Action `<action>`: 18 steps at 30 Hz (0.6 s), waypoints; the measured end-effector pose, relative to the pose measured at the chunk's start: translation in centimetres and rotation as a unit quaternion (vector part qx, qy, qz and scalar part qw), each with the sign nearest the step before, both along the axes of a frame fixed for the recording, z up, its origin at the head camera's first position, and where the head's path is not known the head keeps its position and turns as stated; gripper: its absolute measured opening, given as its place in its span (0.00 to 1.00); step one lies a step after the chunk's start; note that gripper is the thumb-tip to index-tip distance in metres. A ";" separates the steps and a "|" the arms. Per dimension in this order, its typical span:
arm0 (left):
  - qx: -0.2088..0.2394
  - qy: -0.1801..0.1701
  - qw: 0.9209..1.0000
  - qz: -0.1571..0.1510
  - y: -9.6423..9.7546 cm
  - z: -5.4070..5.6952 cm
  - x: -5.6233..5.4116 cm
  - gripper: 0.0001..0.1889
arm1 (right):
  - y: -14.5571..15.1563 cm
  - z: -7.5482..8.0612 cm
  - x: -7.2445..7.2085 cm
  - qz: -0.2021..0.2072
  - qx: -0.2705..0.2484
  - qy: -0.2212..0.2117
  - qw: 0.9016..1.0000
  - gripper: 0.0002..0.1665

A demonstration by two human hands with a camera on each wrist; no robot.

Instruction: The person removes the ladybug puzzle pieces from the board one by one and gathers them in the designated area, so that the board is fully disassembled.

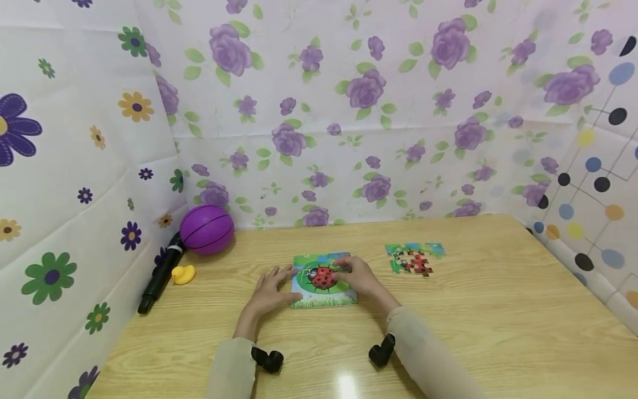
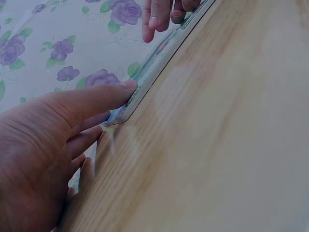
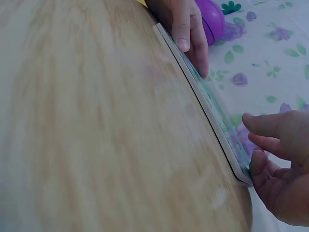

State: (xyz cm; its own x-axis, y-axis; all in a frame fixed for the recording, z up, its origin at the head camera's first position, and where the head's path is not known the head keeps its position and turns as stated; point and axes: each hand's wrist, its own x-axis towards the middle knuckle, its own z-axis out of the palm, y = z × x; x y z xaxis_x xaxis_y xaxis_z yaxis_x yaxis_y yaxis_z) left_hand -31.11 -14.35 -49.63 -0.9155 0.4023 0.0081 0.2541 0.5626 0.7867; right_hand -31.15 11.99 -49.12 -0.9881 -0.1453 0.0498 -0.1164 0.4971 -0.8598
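Note:
A square board with a ladybug picture (image 1: pixel 324 302) lies flat on the wooden table, between both hands. At its left side is my left hand (image 1: pixel 268 293), fingers spread and fairly straight; the left wrist view has the thumb (image 2: pixel 116 94) resting at the board's near corner. My right hand (image 1: pixel 363 277) reaches over the right side, fingertips and thumb on or close over the picture. In the right wrist view that hand (image 3: pixel 285 159) is loosely bent beside the board's edge (image 3: pixel 207 108), with nothing visible between the fingers. Several ladybug jigsaw pieces (image 1: pixel 412 259) lie grouped farther right.
Toward the back left sits a purple ball (image 1: pixel 206 229). A black cylindrical object with a silver band (image 1: pixel 161 274) lies along the left edge, and a yellow rubber duck (image 1: pixel 183 274) stands beside it. Flower-patterned cloth (image 1: pixel 339 111) hangs behind the table (image 1: pixel 498 310).

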 end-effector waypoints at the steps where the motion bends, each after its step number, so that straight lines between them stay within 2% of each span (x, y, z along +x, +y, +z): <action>1: 0.000 -0.001 1.000 0.000 0.0 0.1 0.0 0.36 | 0.0 -0.1 0.0 -0.001 0.000 0.001 1.000 0.18; 9: -0.006 0.002 1.000 0.004 0.2 0.2 0.1 0.36 | 0.9 -0.4 -0.1 0.000 0.006 -0.003 1.000 0.21; 15: -0.003 0.003 1.000 0.008 0.1 0.1 0.1 0.36 | 2.1 -0.2 -0.3 0.033 -0.003 -0.039 0.999 0.28; 18: -0.004 0.002 1.000 0.008 0.0 0.1 0.0 0.36 | 2.3 -0.2 -0.5 0.039 0.014 -0.040 0.998 0.30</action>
State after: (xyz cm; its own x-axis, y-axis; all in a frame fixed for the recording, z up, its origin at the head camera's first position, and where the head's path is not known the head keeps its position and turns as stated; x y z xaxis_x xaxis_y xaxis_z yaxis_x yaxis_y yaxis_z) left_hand -31.09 -14.32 -49.56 -0.9221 0.3870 0.0084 0.2476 0.5730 0.7812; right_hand -31.67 14.31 -49.30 -0.9746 -0.2214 -0.0342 -0.0868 0.5139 -0.8535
